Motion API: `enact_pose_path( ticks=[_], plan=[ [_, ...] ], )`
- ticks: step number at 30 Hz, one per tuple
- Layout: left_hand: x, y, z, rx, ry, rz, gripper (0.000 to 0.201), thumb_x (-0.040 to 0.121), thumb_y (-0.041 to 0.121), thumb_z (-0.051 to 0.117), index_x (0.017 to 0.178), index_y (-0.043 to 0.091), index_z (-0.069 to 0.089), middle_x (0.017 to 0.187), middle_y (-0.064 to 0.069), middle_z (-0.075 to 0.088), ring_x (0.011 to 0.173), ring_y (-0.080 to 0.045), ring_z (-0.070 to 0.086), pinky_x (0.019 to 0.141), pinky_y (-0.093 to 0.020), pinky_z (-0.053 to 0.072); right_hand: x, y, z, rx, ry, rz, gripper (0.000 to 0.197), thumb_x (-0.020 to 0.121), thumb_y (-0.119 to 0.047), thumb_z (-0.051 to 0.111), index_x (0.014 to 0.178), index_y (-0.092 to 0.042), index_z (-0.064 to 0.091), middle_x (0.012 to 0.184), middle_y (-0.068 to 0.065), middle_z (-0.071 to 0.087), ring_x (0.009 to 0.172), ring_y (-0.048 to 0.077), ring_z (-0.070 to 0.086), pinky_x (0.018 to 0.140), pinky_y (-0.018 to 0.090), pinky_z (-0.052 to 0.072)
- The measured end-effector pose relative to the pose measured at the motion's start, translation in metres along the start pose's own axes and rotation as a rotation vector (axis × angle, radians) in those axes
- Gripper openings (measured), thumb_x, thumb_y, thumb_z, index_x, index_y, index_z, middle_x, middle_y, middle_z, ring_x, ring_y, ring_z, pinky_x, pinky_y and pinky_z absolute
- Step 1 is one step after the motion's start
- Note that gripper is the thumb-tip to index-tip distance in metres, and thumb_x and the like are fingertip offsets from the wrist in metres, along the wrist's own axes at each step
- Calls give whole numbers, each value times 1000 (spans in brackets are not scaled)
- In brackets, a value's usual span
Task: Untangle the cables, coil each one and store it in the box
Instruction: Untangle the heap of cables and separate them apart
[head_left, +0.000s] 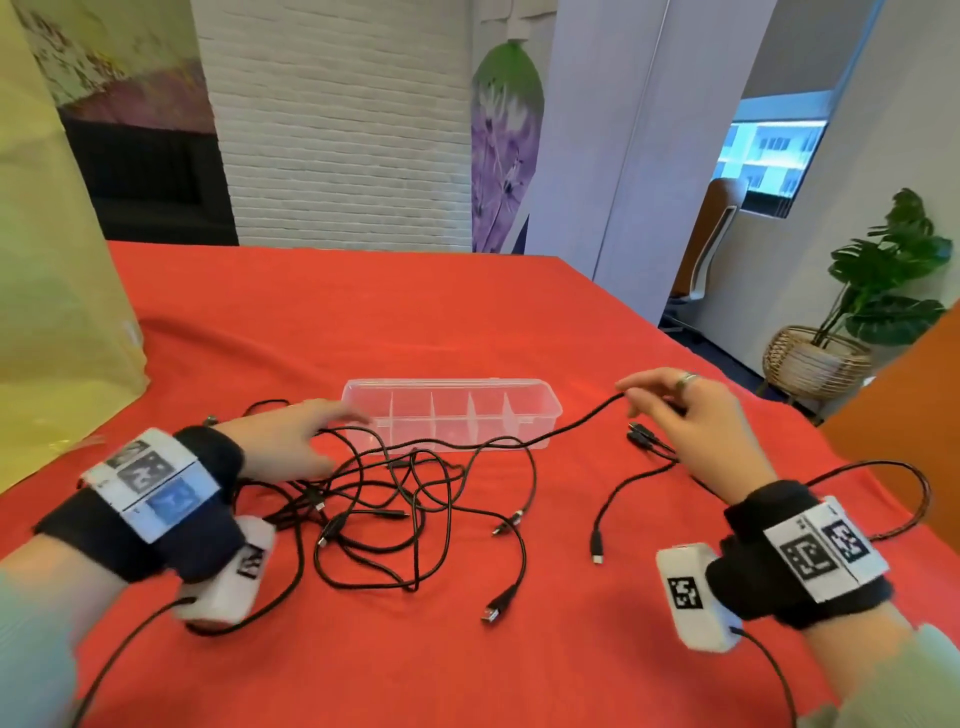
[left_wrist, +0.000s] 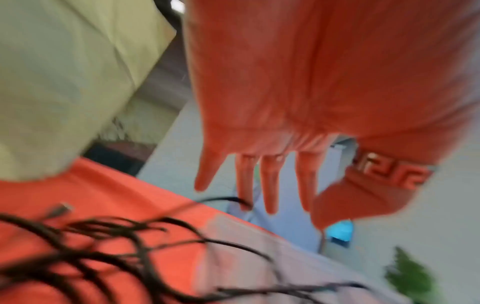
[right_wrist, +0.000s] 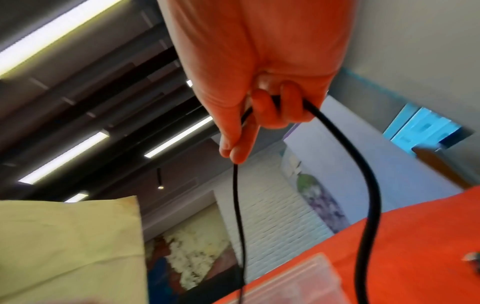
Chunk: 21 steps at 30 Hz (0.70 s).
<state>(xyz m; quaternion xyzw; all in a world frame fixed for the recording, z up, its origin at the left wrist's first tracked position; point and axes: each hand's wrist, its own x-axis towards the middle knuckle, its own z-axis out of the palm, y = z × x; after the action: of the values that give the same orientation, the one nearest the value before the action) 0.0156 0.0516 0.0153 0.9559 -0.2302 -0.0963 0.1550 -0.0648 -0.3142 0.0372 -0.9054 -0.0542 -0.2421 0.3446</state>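
Note:
A tangle of black cables (head_left: 395, 509) lies on the red tablecloth (head_left: 363, 322), just in front of a clear box (head_left: 540, 402) with several compartments, all bare. My left hand (head_left: 337, 434) hovers over the tangle's left side by the box's left end, its fingers (left_wrist: 270, 185) straight and spread, holding nothing. To the right of the box, my right hand (head_left: 631, 400) is raised and pinches one black cable (head_left: 571, 423) between thumb and forefinger (right_wrist: 233, 148). That cable runs left past the box front into the tangle. The other fingers curl round a loop of the cable (right_wrist: 369, 205).
A tall yellow bag (head_left: 52, 260) stands at the table's left edge. Loose plug ends (head_left: 493, 616) lie toward me, and a cluster of connectors (head_left: 644, 436) sits under my right hand. A potted plant (head_left: 878, 291) stands beyond the table's right edge.

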Motion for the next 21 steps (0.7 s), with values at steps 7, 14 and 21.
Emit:
enact_pose_path(
  ticks=[7, 14, 21],
  plan=[
    [25, 121, 28, -407, 48, 405, 63, 90, 28, 60, 137, 42, 21, 129, 26, 43, 117, 8, 43, 97, -9, 30, -14, -84, 9, 301, -260, -214, 24, 96, -1, 44, 105, -5, 66, 89, 9, 70, 60, -11, 57, 62, 4, 39],
    [41, 72, 36, -251, 42, 217, 22, 99, 21, 39, 85, 33, 51, 67, 11, 50, 59, 3, 47, 62, -17, 38, 3, -20, -47, 442, 381, -3, 22, 96, -18, 46, 90, -27, 64, 79, 0, 72, 36, 2, 32, 39, 12, 26],
    [28, 36, 19, -88, 65, -14, 24, 99, 21, 37, 90, 18, 58, 62, 4, 44, 53, -8, 40, 48, -14, 33, 8, 26, -47, 74, 616, 132, 28, 88, -17, 46, 112, -17, 62, 104, 2, 67, 91, 10, 59, 89, 34, 43]
  ],
)
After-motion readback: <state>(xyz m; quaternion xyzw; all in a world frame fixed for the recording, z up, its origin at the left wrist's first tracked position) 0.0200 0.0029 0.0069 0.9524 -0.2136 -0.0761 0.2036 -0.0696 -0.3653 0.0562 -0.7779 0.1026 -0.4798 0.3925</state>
